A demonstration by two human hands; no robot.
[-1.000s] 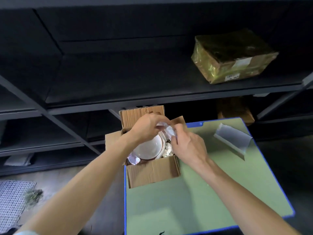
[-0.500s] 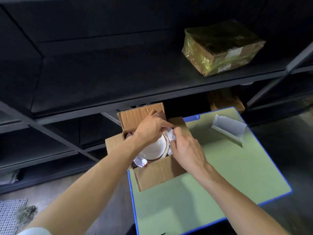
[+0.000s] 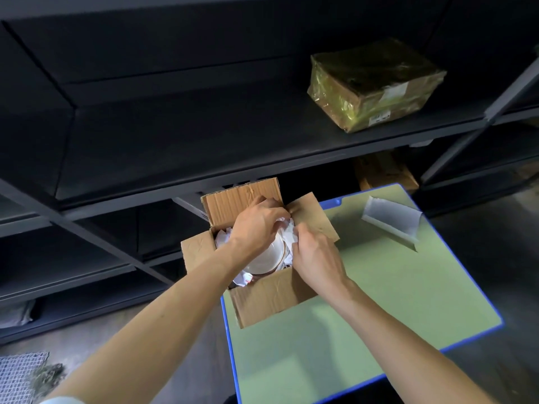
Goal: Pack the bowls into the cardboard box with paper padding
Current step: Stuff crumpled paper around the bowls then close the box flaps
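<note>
Viewing from the head camera, we find the cardboard box (image 3: 271, 298) at the near-left corner of the green worktop (image 3: 379, 301), its flaps open. A white bowl (image 3: 269, 256) sits inside among crumpled paper (image 3: 288, 239). Our left hand (image 3: 256, 225) and right hand (image 3: 316, 256) both pinch that paper above the bowl.

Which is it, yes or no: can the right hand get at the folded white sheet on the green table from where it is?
Probably yes. The right hand is at the cardboard box, pinching paper padding. The folded white sheet lies beyond it on the green table, with nothing between them. It would have to drop the paper first.
</note>
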